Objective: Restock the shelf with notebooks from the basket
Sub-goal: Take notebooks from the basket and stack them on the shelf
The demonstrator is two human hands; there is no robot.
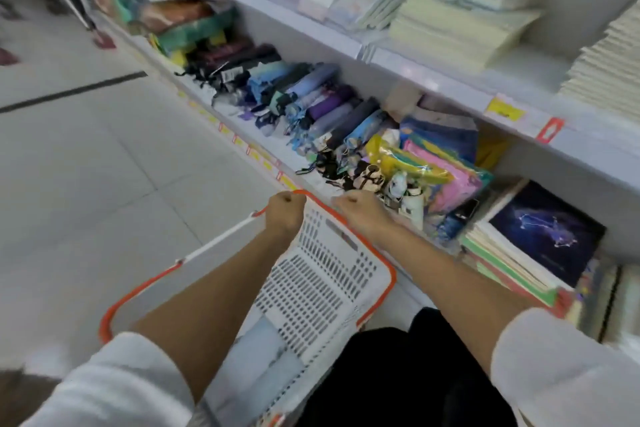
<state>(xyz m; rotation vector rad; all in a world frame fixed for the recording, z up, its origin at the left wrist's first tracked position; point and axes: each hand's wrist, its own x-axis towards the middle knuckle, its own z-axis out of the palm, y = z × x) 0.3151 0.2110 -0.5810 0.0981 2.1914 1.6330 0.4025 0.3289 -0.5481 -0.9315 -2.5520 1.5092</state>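
A white perforated basket [322, 284] with an orange rim hangs tilted in front of me, above the floor beside the shelf. My left hand [284, 213] grips the far orange rim. My right hand [362, 215] is curled on the rim's right side. A pale blue notebook [259, 354] lies inside the basket near me. On the bottom shelf at the right sits a stack of notebooks [512, 253], the top one [547, 229] dark blue with a constellation drawing. More cream notebook stacks [460, 28] fill the shelf above.
Folded umbrellas [311, 107] line the bottom shelf to the left of the notebooks, with plastic-wrapped coloured packs [433, 173] between. Yellow price tags [504, 109] run along the shelf edges. Tiled floor [86, 166] opens to the left.
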